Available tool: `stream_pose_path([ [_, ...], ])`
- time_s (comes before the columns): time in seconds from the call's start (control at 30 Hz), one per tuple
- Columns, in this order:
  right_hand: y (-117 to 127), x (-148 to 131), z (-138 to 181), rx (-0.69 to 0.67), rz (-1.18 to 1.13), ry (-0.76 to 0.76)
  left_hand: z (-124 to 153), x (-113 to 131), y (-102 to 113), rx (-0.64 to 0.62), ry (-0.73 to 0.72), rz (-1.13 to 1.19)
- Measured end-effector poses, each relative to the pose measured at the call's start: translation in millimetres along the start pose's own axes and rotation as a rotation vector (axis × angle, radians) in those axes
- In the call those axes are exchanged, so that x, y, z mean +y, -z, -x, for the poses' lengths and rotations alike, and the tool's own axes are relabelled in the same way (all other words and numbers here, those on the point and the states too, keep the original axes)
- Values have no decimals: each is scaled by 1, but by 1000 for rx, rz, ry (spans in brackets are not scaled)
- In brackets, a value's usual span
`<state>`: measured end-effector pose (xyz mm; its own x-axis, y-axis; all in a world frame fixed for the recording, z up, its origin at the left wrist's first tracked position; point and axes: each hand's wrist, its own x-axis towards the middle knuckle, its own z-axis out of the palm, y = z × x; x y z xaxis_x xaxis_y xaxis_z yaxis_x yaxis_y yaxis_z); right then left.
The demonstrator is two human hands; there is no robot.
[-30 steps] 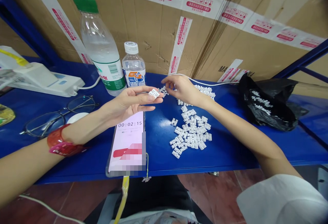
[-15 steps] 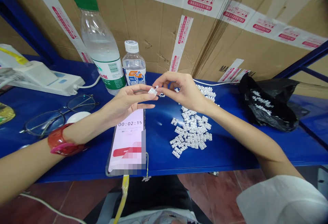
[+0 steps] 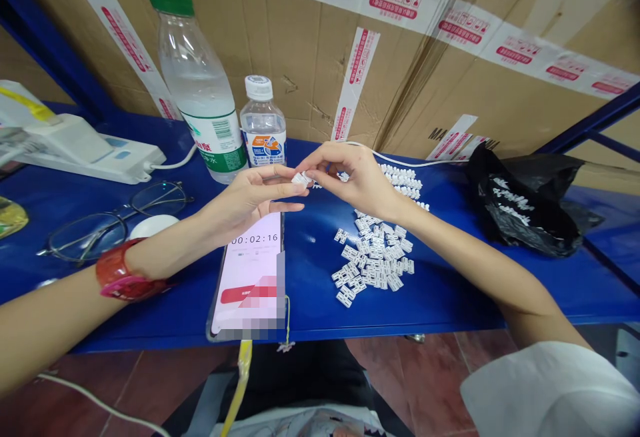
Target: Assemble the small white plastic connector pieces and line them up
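Between the fingertips of my left hand (image 3: 250, 194) is a small white plastic piece (image 3: 300, 178). The thumb and index finger of my right hand (image 3: 350, 174) pinch at its right end, so both hands touch it above the table. Their fingers hide part of it. Below my right hand lies a loose pile of flat white slotted plastic pieces (image 3: 377, 257). Behind that hand, white pieces stand in rows (image 3: 405, 180), partly covered by it.
A phone (image 3: 250, 277) showing a timer lies under my left hand. Behind stand a large green-capped bottle (image 3: 200, 84) and a smaller bottle (image 3: 263, 120). Glasses (image 3: 115, 224) and a power strip (image 3: 115, 157) are left; a black plastic bag (image 3: 530, 204) with white pieces lies right.
My right fingertips have closed in on the white piece, and it has turned slightly in my left fingers. The phone's timer has moved from 2:15 to 2:16.
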<state>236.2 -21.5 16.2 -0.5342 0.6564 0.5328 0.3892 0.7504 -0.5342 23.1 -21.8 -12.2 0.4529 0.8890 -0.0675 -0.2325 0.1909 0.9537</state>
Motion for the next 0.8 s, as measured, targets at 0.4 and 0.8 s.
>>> stream_pose_path([
  [0.4,7,5,-6,-29,-383,-115,0,4,-2,20,28,44],
  [0.8,7,5,-7,-70,-511,-266,-3,3,1,7,41,87],
])
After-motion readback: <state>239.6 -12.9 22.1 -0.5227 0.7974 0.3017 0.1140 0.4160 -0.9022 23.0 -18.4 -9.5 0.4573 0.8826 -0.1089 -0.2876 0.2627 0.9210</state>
